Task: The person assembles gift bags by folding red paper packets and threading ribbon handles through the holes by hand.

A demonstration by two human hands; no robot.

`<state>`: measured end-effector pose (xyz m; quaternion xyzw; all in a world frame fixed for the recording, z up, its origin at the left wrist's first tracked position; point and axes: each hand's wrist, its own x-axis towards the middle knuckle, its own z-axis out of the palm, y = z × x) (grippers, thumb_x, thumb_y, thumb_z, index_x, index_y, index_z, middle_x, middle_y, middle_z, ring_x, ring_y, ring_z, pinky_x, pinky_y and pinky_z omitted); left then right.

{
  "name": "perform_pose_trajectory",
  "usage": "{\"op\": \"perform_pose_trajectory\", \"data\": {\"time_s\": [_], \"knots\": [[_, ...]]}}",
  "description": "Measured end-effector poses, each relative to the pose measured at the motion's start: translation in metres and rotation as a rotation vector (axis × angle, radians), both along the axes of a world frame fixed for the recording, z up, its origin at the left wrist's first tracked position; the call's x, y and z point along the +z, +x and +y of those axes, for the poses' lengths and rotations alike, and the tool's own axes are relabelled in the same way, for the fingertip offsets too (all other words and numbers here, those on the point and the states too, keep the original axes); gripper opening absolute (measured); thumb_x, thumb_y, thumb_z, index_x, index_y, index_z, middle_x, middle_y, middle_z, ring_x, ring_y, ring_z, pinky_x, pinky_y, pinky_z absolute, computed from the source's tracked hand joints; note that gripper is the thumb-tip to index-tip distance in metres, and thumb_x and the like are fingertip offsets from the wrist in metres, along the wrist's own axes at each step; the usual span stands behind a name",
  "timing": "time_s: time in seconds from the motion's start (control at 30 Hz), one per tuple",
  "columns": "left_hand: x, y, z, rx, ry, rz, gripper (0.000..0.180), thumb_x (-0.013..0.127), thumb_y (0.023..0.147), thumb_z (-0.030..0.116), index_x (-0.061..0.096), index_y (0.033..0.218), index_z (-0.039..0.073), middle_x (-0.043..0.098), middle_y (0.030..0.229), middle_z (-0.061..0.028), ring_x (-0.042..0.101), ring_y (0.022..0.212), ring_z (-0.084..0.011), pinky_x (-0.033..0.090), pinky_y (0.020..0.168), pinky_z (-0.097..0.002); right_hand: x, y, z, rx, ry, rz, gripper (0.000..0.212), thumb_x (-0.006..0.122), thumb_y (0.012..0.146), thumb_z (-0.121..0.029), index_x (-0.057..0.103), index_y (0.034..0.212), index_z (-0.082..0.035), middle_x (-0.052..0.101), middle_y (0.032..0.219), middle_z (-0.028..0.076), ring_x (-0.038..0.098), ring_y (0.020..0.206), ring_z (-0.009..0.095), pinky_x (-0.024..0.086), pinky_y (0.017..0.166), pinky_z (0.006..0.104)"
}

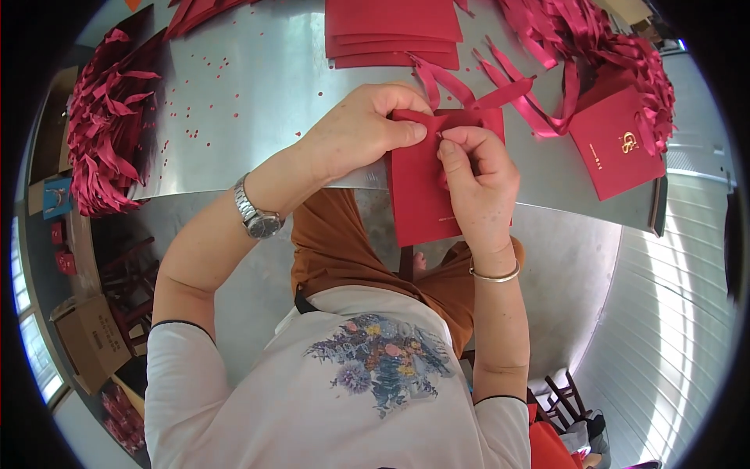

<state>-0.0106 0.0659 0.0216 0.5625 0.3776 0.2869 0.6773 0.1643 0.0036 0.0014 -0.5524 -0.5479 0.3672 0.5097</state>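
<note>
A red paper gift bag hangs over the table's near edge between my hands. My left hand, with a watch on its wrist, grips the bag's top edge, thumb in front and fingers behind. At the bag's upper front, my right hand is closed in a pinch of thumb and forefinger; what lies between those fingertips is too small to make out. A red ribbon loops up from behind the bag's top edge and lies on the table.
A stack of flat red bags lies beyond my hands. Heaped bags with red ribbons stand at the left and right. One red bag with a gold emblem lies near the right edge. Small red paper dots dot the metal table.
</note>
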Motion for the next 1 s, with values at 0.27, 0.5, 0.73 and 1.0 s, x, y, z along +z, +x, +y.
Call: {"op": "perform_pose_trajectory", "data": {"time_s": [0.27, 0.5, 0.73, 1.0], "knots": [[0.0, -0.004, 0.0, -0.02, 0.137, 0.082, 0.014, 0.061, 0.088, 0.0, 0.063, 0.101, -0.006, 0.056, 0.114, -0.0041, 0.054, 0.1, -0.0112, 0.044, 0.089, -0.0259, 0.004, -0.005, 0.002, -0.019, 0.001, -0.05, 0.009, 0.07, 0.084, -0.003, 0.067, 0.092, -0.002, 0.068, 0.079, 0.007, 0.062, 0.068, 0.013, 0.051, 0.064, 0.0268], [-0.004, -0.007, -0.003, -0.002, 0.298, 0.12, 0.02, 0.063, 0.087, 0.001, 0.062, 0.105, -0.005, 0.059, 0.112, -0.0046, 0.055, 0.101, -0.0133, 0.044, 0.091, -0.0262, 0.008, -0.013, 0.01, -0.067, 0.026, -0.189, 0.008, 0.07, 0.083, -0.006, 0.067, 0.089, -0.003, 0.069, 0.078, 0.01, 0.067, 0.067, 0.019, 0.053, 0.063, 0.0308], [-0.014, 0.0, -0.006, 0.076, 0.532, 0.292, 0.022, 0.063, 0.084, -0.002, 0.062, 0.107, -0.004, 0.061, 0.112, -0.0089, 0.059, 0.103, -0.02, 0.046, 0.091, -0.0299, 0.0, -0.023, 0.014, -0.116, 0.197, -0.456, 0.004, 0.066, 0.082, -0.006, 0.064, 0.085, -0.005, 0.066, 0.072, 0.011, 0.066, 0.065, 0.028, 0.052, 0.057, 0.0374], [-0.022, 0.005, -0.011, 0.162, 0.694, 0.378, 0.023, 0.06, 0.083, -0.005, 0.061, 0.105, -0.003, 0.062, 0.11, -0.011, 0.06, 0.102, -0.0262, 0.049, 0.089, -0.0326, 0.004, -0.03, 0.018, -0.129, 0.166, -0.552, 0.011, 0.064, 0.081, -0.007, 0.06, 0.092, -0.006, 0.065, 0.07, 0.011, 0.065, 0.064, 0.03, 0.053, 0.058, 0.0417]]}}
